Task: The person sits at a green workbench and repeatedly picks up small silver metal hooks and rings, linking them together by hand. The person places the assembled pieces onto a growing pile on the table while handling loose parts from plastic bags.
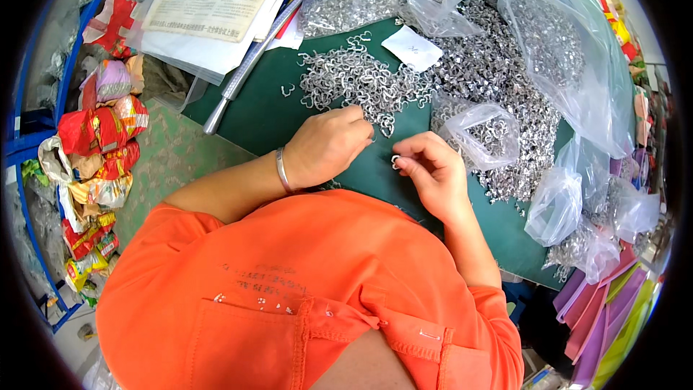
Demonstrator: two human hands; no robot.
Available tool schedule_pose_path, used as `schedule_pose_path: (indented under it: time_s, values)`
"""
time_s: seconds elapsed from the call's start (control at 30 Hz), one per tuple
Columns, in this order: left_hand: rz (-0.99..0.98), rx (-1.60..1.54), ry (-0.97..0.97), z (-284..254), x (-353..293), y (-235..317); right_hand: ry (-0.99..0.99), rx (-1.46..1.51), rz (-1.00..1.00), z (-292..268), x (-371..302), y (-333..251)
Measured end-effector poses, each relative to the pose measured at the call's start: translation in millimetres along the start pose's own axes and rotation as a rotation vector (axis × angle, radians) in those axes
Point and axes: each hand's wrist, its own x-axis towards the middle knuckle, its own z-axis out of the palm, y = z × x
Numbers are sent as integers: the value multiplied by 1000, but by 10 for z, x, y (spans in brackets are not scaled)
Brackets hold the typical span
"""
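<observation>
Fingers (404,162) of the right hand (433,173) pinch a small bent metal clip (395,162) at their tips. Just left of them, the left hand (328,146) curls its fingers (361,128) narrow into the near edge of a loose heap of the same silvery clips (354,79); whether they grip any cannot be told. Beyond the fingers, the heap spreads over the green tabletop (267,119). Right of the right fingers lies a small clear bag of clips (480,133), with a white paper slip (411,48) farther off.
</observation>
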Motion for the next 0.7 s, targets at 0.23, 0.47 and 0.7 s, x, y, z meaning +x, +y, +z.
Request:
schedule_pose_path:
  time_s: [0.23,0.47,0.7]
  values:
    - [-9,6,-13,-47,-1,1,-3,622,42,7,-49,52]
    - [-31,-4,20,-20,-2,20,22,894,176,1,-71,74]
    - [-64,-218,10,-103,62,135,34,906,153,17,-86,77]
